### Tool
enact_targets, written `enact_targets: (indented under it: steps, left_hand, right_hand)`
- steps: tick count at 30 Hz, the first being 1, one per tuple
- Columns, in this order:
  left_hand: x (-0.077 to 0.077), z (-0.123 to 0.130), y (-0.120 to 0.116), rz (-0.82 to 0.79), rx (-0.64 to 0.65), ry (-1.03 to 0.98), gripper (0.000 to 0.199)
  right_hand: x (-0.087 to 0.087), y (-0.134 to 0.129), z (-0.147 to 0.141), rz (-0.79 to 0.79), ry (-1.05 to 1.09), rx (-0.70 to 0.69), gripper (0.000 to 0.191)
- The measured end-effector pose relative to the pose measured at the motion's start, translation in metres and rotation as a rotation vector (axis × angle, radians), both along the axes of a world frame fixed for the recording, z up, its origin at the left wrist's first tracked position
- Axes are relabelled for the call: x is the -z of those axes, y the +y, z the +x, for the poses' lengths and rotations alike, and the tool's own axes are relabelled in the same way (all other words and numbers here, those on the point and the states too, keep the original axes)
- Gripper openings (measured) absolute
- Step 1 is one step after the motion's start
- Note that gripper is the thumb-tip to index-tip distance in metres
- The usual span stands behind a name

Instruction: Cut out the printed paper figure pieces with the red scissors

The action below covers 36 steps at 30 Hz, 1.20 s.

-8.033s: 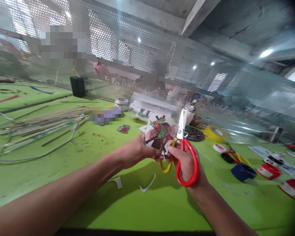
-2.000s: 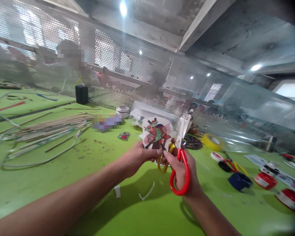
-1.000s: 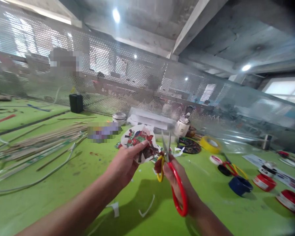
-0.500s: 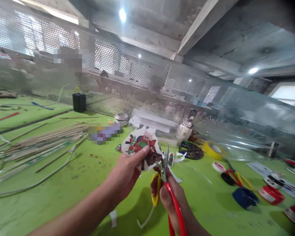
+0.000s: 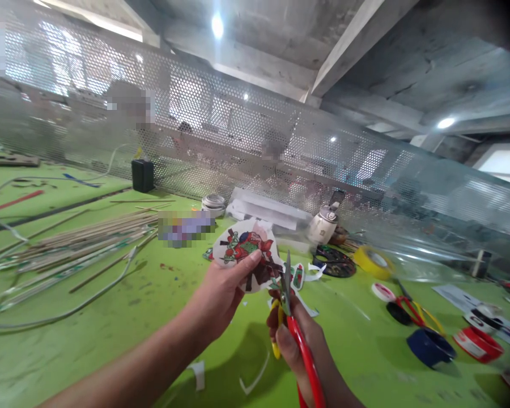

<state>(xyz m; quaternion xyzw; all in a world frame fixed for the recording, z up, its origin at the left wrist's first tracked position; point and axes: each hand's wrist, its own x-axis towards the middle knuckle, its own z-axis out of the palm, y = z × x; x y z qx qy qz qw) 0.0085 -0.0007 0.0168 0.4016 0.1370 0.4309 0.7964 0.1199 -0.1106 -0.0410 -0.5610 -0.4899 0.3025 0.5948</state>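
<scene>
My left hand (image 5: 227,292) pinches a white paper cutout (image 5: 242,241) printed with a red and green figure, the thumb on top. Closed round a pair of scissors (image 5: 297,334) with red and yellow handles is my right hand (image 5: 310,334). The metal blades meet the right edge of the paper, beside my left thumb. Just behind the blades, a small printed piece (image 5: 298,276) and a curled white offcut (image 5: 317,273) lie on the green table (image 5: 161,306). Some fingers of both hands are hidden.
Bamboo sticks (image 5: 80,243) and a cable lie at left. Rolls of tape, including a blue one (image 5: 431,345) and a yellow one (image 5: 374,262), and a second pair of scissors (image 5: 412,309) are at right. A white pot (image 5: 323,225) stands before the perforated screen (image 5: 221,147).
The scissor blades have come closer together at the paper's edge, and the yellow handle has drawn nearer to the red one. The whole view has shifted slightly. Both holds are unchanged.
</scene>
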Motion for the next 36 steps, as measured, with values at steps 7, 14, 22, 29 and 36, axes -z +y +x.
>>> enact_targets:
  steps: [7,14,22,29,36]
  left_hand:
    - [-0.003,-0.002,0.0,-0.024,-0.008,0.038,0.035]
    - [-0.003,-0.002,0.001,-0.007,-0.013,0.039,0.039]
    - [-0.002,-0.001,-0.001,-0.005,-0.026,0.024,0.036]
    - [-0.001,0.001,-0.002,-0.013,-0.053,-0.005,0.027]
    - [0.005,0.001,-0.002,-0.046,-0.067,0.017,0.03]
  right_hand:
    - [-0.006,-0.001,0.004,-0.102,-0.123,0.002,0.077]
    - [-0.014,0.0,-0.001,-0.15,-0.093,0.061,0.091]
    - [-0.016,0.0,-0.006,-0.149,-0.069,0.127,0.089]
    - [-0.014,0.001,-0.006,-0.119,-0.051,0.124,0.083]
    - [-0.008,0.003,-0.001,-0.127,-0.073,0.123,0.088]
